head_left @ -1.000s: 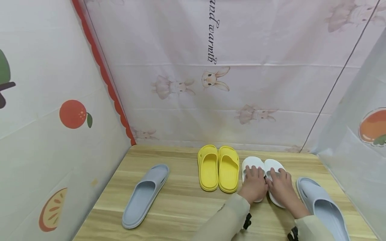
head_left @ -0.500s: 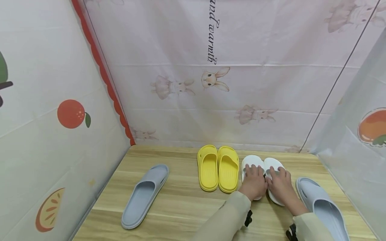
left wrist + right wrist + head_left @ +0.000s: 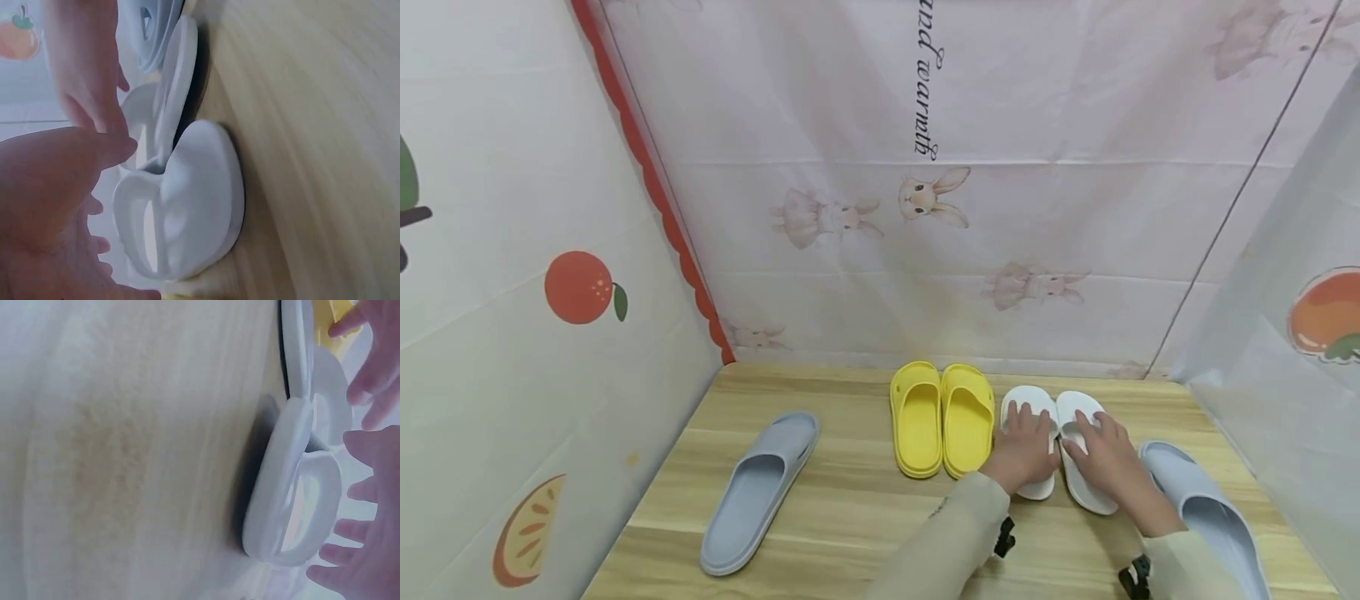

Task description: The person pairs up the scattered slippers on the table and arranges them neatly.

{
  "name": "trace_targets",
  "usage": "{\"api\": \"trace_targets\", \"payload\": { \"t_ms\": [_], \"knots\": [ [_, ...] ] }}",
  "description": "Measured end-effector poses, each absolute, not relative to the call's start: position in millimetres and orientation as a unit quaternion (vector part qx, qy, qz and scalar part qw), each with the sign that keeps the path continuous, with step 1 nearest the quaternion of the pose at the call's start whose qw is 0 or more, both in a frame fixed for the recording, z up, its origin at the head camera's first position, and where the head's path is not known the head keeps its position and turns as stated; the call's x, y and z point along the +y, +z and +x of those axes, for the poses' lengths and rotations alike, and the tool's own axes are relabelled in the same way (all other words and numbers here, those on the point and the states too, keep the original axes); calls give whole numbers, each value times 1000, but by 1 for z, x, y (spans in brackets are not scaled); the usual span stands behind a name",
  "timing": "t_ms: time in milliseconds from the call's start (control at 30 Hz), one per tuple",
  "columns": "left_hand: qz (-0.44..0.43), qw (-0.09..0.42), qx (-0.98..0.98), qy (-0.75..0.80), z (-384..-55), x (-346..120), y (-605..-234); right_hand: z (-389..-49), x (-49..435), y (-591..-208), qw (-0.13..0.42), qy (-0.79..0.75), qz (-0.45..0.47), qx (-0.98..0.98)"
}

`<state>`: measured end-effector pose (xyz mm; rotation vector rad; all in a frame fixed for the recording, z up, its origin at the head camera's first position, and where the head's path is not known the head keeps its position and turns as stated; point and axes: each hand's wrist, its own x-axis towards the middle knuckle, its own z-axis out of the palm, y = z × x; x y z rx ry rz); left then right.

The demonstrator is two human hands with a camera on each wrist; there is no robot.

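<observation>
Rabbit-printed cloth [image 3: 850, 108] backs the wooden counter [image 3: 842, 533], where yellow slippers [image 3: 919, 429] and white slippers [image 3: 1077, 403] seem paired. My left hand [image 3: 1021, 450] and right hand [image 3: 1108, 460] spread over the white slippers, fingers [image 3: 356, 530] loose, gripping nothing; left grey slipper [image 3: 758, 492] and right grey slipper [image 3: 1213, 521] lie apart, not yet paired.

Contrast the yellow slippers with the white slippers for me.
The yellow slippers lie side by side, nearly parallel; the white slippers meet near the toes and splay at the heels. The left hand and right hand partly hide the white slippers in the head view; the yellow slippers show almost whole. Both pairs are backless, toes towards the rabbit-print backdrop.
</observation>
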<state>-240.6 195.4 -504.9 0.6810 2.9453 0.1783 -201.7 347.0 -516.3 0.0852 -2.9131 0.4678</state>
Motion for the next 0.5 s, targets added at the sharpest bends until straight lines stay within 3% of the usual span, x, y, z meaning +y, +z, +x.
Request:
{"api": "trace_targets", "payload": {
  "t_ms": [267, 500],
  "knots": [
    [292, -4, 955, 50, -246, 169, -488, -191, 352, -519, 139, 145, 49, -978],
    [301, -17, 950, 77, -259, 115, -473, -180, 366, -514, 168, 121, 45, -977]
  ]
}}
